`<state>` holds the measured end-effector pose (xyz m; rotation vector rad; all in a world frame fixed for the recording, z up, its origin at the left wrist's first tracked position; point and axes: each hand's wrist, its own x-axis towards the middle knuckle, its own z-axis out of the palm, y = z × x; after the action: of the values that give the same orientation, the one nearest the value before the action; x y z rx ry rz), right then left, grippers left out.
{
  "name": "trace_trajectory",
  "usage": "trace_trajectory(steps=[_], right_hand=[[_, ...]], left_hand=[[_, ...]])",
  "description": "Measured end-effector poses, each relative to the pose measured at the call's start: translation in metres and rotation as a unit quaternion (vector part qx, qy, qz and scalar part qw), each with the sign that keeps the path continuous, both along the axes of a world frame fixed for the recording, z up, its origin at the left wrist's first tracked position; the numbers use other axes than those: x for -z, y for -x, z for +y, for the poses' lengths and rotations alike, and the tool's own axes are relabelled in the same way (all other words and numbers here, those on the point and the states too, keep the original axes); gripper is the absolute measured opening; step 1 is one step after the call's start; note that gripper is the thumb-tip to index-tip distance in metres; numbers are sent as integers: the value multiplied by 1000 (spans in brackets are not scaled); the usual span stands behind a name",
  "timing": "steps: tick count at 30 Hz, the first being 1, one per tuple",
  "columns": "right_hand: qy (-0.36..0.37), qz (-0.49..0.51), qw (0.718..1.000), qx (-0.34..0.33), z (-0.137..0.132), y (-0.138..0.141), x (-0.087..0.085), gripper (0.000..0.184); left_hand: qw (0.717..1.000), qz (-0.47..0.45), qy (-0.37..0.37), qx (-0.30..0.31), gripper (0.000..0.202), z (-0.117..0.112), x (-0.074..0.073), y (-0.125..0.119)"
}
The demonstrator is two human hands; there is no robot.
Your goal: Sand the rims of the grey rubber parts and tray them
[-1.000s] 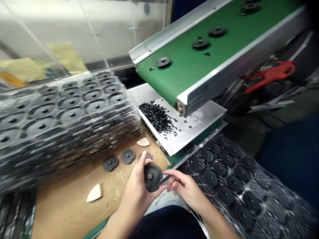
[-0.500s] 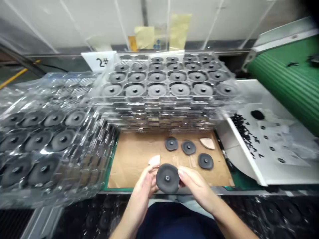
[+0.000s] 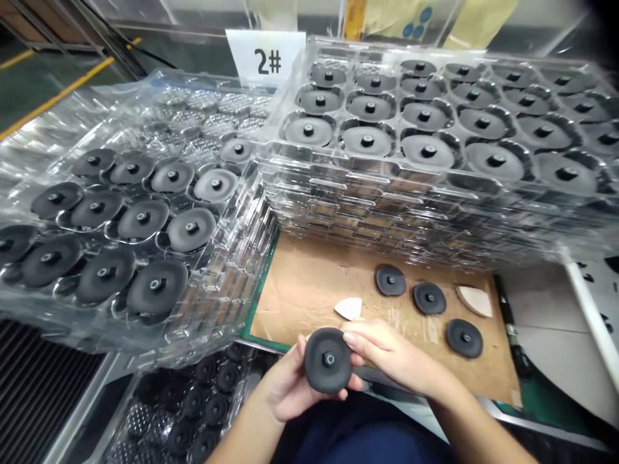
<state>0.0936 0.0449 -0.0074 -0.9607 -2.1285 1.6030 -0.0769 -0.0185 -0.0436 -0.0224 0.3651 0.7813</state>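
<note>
Evidently the step in hand is handling or looking over one black disc (image 3: pixel 327 359), which both hands hold with its knobbed face turned up. The left hand (image 3: pixel 290 390) cradles it, thumb against the left rim and fingers underneath. The right hand (image 3: pixel 387 351) is closed on the upper right rim, its thumb lying on top and its other fingers curled below. The disc is in the air by the near edge of the cardboard-topped surface (image 3: pixel 300 290), left of the middle.

On the surface, three more discs (image 3: pixel 429 298) lie flat and apart from one another: two towards the far edge, right of the middle, and one closer to the near right corner. A pale wedge (image 3: pixel 474 301) rests by the right edge, and a white wedge (image 3: pixel 349 309) lies just beyond the right hand. A stack of clear trays (image 3: pixel 338 187) full of discs stands along the far edge; another stack (image 3: pixel 191 274) stands off the left edge.

As a judgement, the next move calls for one hand to loosen while the other holds the rim securely, without brushing the white wedge.
</note>
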Motion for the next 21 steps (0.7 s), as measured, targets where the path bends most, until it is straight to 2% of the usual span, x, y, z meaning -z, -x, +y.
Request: trace_trajectory(steps=[2,4,7,9,11,14,16,18,21], right_hand=[[-21,-24,999,23,-1,3,7,37],[-57,-58,993,80,-4,3,21,29],[-129,-129,961,208,-12,0,48,28],[-170,-170,935,260,-20,-2,66,28],[-199,-190,922,273,-28,-4,82,30],[-230,-188,914,278,-34,-4,99,28],[-244,-178,909,287,-33,-4,105,24],[-250,-163,910,288,-28,-5,103,23],[-239,-124,925,270,-15,-4,80,24]], left_hand=[[1000,-4,13,-7,50,1,1,4],[998,4,44,-34,45,2,2,8],[984,52,116,-123,35,5,0,12],[968,90,154,-179,36,9,-1,14],[954,113,173,-215,43,12,-2,15],[948,116,165,-245,49,16,-2,15],[951,104,140,-255,51,17,-2,16],[957,90,113,-253,54,16,-2,16],[964,87,72,-242,55,14,-5,13]])
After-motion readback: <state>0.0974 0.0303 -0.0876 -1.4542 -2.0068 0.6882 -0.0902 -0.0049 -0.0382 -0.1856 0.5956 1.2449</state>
